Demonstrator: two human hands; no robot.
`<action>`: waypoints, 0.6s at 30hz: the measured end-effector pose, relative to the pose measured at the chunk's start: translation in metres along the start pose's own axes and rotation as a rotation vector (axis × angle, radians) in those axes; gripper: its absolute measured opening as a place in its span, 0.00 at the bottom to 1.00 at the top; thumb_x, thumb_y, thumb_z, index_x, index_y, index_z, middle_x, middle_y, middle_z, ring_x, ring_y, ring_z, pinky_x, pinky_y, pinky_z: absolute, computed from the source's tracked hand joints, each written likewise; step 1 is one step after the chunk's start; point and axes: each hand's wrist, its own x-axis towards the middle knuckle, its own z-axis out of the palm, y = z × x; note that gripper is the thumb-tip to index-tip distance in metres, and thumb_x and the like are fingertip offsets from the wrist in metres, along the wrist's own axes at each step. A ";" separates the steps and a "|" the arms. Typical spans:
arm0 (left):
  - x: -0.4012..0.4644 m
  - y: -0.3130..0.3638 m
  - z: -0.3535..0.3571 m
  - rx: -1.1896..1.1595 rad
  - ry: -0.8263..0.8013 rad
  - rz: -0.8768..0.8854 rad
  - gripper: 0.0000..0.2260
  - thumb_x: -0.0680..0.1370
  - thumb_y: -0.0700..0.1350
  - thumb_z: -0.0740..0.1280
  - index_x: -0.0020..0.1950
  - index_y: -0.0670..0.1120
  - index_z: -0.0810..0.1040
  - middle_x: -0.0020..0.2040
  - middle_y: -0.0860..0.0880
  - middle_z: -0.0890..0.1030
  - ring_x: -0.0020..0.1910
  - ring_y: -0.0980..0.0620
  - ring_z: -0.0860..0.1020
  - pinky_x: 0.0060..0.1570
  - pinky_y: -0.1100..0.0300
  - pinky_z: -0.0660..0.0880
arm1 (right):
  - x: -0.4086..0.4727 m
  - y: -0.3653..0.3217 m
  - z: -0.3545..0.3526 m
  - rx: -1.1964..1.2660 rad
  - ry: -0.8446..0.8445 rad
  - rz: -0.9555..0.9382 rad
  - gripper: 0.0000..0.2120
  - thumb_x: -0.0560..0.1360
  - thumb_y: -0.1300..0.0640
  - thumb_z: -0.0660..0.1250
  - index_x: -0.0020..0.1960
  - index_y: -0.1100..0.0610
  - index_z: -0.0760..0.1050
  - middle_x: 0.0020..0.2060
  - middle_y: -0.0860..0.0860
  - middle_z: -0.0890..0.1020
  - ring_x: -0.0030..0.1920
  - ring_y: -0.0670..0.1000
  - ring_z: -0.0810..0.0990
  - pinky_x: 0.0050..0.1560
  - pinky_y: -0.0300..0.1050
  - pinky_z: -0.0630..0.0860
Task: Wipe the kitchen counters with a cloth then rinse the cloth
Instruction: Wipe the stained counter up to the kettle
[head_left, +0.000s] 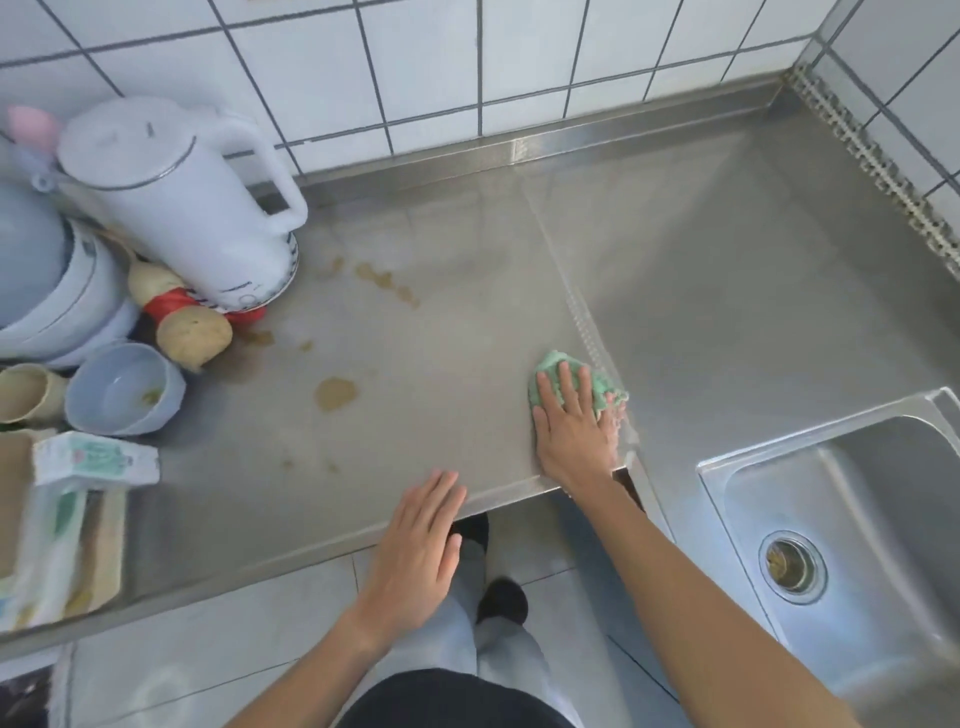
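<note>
A: Beside the counter seam (584, 317), right hand (571, 436) flat on green cloth (563, 382), fingers spread wide, pressing rather than gripping. Cloth bunched, no clear long axis.

B: Left hand (415, 545)?

A: Open, palm down, holding nothing; fingertips at front edge of steel counter (441, 312), left of the seam and nearer the body than the cloth.

B: Dirt still to clear?

A: Brown stains (336, 393) well left of the seam, more of them farther back toward white jug (192, 202). All lie to the left of the cloth hand. Judged: next stroke runs leftward away from the seam; right hand already on cloth, so no hand-over needed.

B: Containers?

A: Blue bowl (124, 389) far left of the seam, brownish residue on its inner wall. Cup (28, 392) beside it, contents unclear. Sink (852, 545) right of the seam, basin bare except debris in drain strainer (792, 566).

B: Progress?

A: Wiping under way, most stains remaining; rinse not yet begun. Risk, as judgement: crowded crockery near stains could be knocked.
</note>
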 end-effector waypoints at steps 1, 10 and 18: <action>-0.002 0.001 0.002 0.033 -0.019 -0.004 0.26 0.84 0.48 0.59 0.82 0.44 0.63 0.84 0.47 0.58 0.85 0.47 0.54 0.80 0.45 0.58 | -0.007 -0.015 0.008 -0.041 -0.013 -0.092 0.26 0.87 0.46 0.43 0.84 0.46 0.45 0.84 0.48 0.42 0.82 0.54 0.35 0.81 0.64 0.41; -0.003 0.001 0.012 0.032 -0.026 -0.022 0.34 0.81 0.55 0.63 0.84 0.45 0.58 0.86 0.48 0.53 0.85 0.47 0.49 0.81 0.43 0.56 | -0.045 0.056 -0.001 -0.163 -0.126 -0.575 0.27 0.85 0.38 0.40 0.82 0.39 0.53 0.83 0.39 0.49 0.83 0.44 0.40 0.82 0.58 0.45; -0.005 -0.008 -0.009 -0.189 -0.001 0.019 0.24 0.84 0.49 0.62 0.79 0.43 0.66 0.83 0.46 0.63 0.84 0.47 0.56 0.82 0.46 0.58 | 0.014 -0.033 0.003 0.105 0.075 0.141 0.25 0.86 0.47 0.48 0.83 0.44 0.54 0.84 0.45 0.48 0.83 0.50 0.40 0.81 0.64 0.43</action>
